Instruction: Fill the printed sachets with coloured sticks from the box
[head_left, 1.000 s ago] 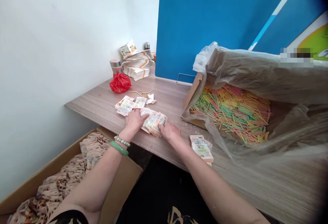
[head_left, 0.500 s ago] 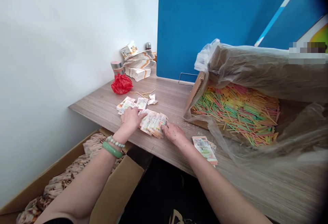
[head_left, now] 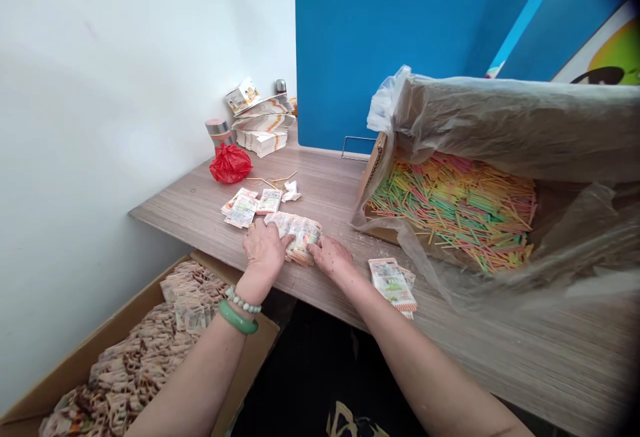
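A fanned row of small printed packets with orange-edged ends lies on the table, overlapping one another. My left hand grips the row's left end, its thumb on the near side; a green bangle and a bead bracelet are on that wrist. At the right end, my right hand has its fingers closed on the packets' edge. Just beyond the left hand lie a loose pile of packets and a small stack of packets. Another packet stack rests by my right forearm.
A plastic-lined carton of short coloured sticks stands on the right. Below the table's left edge, a large box holds many packets. A red plastic bag, a tumbler, folded cartons and crumpled tissue sit farther back.
My left hand has moved right from the loose pile onto the row's left end. The row is pressed closer together between both hands. The view has shifted slightly.
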The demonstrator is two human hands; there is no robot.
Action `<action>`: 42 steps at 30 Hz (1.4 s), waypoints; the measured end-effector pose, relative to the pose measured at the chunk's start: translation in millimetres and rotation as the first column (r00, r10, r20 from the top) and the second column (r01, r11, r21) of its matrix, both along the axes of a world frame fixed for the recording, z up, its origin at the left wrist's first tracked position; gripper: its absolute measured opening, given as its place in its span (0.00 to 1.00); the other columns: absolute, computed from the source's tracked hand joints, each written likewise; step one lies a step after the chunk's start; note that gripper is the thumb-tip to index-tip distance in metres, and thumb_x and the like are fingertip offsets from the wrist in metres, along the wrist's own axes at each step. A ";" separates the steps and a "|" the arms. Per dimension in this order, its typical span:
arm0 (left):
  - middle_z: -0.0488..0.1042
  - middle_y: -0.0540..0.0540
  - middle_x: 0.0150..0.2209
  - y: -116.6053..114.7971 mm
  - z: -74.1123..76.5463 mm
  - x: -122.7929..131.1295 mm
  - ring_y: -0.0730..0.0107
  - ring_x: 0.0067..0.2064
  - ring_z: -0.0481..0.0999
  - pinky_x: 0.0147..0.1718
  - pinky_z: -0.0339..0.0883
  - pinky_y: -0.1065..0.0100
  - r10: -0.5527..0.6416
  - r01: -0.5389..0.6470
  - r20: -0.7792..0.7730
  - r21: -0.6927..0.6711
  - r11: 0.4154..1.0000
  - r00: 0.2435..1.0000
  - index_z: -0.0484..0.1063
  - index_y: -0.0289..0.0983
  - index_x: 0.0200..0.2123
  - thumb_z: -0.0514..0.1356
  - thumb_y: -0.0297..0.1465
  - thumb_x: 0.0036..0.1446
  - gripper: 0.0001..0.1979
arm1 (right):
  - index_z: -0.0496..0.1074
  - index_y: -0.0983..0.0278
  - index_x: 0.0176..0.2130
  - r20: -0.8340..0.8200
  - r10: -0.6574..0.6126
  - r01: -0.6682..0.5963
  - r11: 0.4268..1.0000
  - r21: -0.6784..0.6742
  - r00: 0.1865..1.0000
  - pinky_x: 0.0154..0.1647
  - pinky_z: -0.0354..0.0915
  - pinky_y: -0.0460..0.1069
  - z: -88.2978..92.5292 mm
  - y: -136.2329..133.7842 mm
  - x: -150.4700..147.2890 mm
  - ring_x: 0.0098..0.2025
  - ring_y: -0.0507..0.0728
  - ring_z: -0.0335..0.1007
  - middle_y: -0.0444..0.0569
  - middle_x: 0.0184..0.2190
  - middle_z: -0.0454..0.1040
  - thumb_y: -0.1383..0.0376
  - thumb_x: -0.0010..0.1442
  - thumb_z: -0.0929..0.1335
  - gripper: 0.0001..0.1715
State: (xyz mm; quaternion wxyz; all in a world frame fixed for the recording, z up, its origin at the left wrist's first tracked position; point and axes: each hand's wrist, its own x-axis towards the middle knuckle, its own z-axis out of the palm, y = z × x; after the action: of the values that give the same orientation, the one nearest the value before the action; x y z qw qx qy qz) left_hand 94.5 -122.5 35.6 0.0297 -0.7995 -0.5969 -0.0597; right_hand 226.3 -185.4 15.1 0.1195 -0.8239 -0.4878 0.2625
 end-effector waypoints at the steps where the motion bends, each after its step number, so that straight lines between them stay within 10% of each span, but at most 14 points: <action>1: 0.71 0.33 0.50 -1.0 1.0 1.5 0.45 0.53 0.70 0.47 0.66 0.54 -0.012 0.012 0.004 0.018 1.000 1.000 0.77 0.33 0.45 0.57 0.44 0.62 0.20 | 0.72 0.65 0.53 -0.004 -0.006 0.006 1.000 0.001 1.000 0.49 0.67 0.54 -0.7 0.1 0.0 0.54 0.66 0.74 0.59 0.52 0.77 0.52 0.65 0.60 0.27; 11: 0.78 0.31 0.44 -7.8 7.7 26.0 0.45 0.48 0.77 0.42 0.67 0.57 -0.017 0.050 0.147 -0.224 0.973 0.989 0.69 0.32 0.51 0.57 0.44 0.62 0.23 | 0.72 0.63 0.54 -0.038 -0.016 0.018 0.999 0.037 0.999 0.50 0.67 0.54 0.1 -5.1 0.1 0.54 0.66 0.73 0.58 0.52 0.77 0.52 0.65 0.59 0.26; 16: 0.80 0.35 0.42 4.3 8.4 32.4 0.47 0.46 0.79 0.38 0.67 0.61 -0.014 0.068 0.150 -0.358 0.931 0.989 0.73 0.36 0.39 0.64 0.46 0.53 0.19 | 0.70 0.61 0.56 -0.074 -0.014 0.021 0.996 0.087 0.997 0.49 0.66 0.54 -0.8 -11.2 0.0 0.54 0.66 0.73 0.57 0.52 0.77 0.52 0.67 0.59 0.26; 24: 0.78 0.37 0.39 -22.9 -2.2 33.7 0.50 0.45 0.79 0.42 0.67 0.58 -0.064 0.147 0.273 -0.296 0.944 0.960 0.66 0.37 0.48 0.57 0.28 0.59 0.13 | 0.74 0.63 0.40 -0.224 0.035 0.039 0.947 0.318 0.974 0.49 0.63 0.50 -25.7 -25.7 7.2 0.50 0.60 0.70 0.53 0.45 0.76 0.61 0.61 0.63 0.13; 28: 0.74 0.47 0.34 -28.4 -22.3 9.9 0.60 0.40 0.76 0.42 0.69 0.61 0.015 0.304 0.775 -0.266 0.915 0.632 0.65 0.39 0.37 0.61 0.33 0.53 0.09 | 0.68 0.63 0.34 -0.512 0.018 0.245 0.864 0.441 0.859 0.46 0.65 0.49 -34.1 -27.4 8.6 0.45 0.57 0.70 0.48 0.40 0.75 0.62 0.50 0.70 0.11; 31: 0.75 0.49 0.38 -37.5 -31.3 -2.8 0.64 0.40 0.76 0.43 0.71 0.62 0.160 0.481 0.951 -0.274 0.833 0.265 0.64 0.40 0.39 0.65 0.36 0.47 0.17 | 0.63 0.61 0.47 -0.814 0.138 0.395 0.820 0.414 0.565 0.44 0.68 0.49 -27.2 -32.5 5.3 0.44 0.56 0.73 0.47 0.44 0.76 0.62 0.43 0.73 0.31; 33: 0.76 0.49 0.40 -46.2 -33.2 -6.3 0.64 0.42 0.76 0.45 0.72 0.62 0.219 0.543 0.964 -0.265 0.797 0.148 0.64 0.40 0.42 0.66 0.37 0.46 0.21 | 0.61 0.60 0.50 -0.873 0.265 0.392 0.813 0.430 0.409 0.44 0.69 0.50 -19.0 -38.8 3.7 0.43 0.57 0.74 0.48 0.45 0.77 0.61 0.40 0.75 0.38; 35: 0.77 0.48 0.41 -52.3 -33.3 -7.9 0.63 0.43 0.76 0.46 0.72 0.61 0.208 0.548 0.964 -0.265 0.794 0.164 0.66 0.39 0.43 0.67 0.38 0.46 0.21 | 0.65 0.61 0.47 -0.844 0.324 0.336 0.809 0.481 0.428 0.44 0.68 0.50 -12.9 -45.4 3.9 0.41 0.58 0.74 0.47 0.42 0.77 0.59 0.40 0.76 0.35; 40: 0.77 0.46 0.43 -46.4 -36.8 -16.3 0.56 0.50 0.74 0.54 0.67 0.56 0.008 0.466 0.871 -0.269 0.843 0.490 0.75 0.38 0.37 0.69 0.30 0.44 0.14 | 0.70 0.62 0.40 -0.615 0.222 0.158 0.850 0.502 0.757 0.44 0.67 0.51 -21.9 -52.0 10.3 0.39 0.58 0.72 0.43 0.35 0.77 0.58 0.47 0.73 0.20; 42: 0.78 0.45 0.45 -43.8 -42.6 -19.2 0.55 0.51 0.74 0.55 0.66 0.55 0.003 0.482 0.875 -0.270 0.833 0.485 0.77 0.38 0.39 0.69 0.29 0.43 0.16 | 0.70 0.62 0.42 -0.578 0.234 0.112 0.859 0.500 0.782 0.46 0.68 0.52 -29.1 -51.1 14.2 0.40 0.58 0.72 0.44 0.38 0.78 0.58 0.48 0.73 0.22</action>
State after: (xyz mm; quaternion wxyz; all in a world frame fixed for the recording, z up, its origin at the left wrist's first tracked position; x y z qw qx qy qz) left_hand 75.4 -166.2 -7.0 -0.4738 -0.7246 -0.4053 -0.2936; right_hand 240.4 -236.5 -14.0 0.4768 -0.6129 -0.4996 0.3839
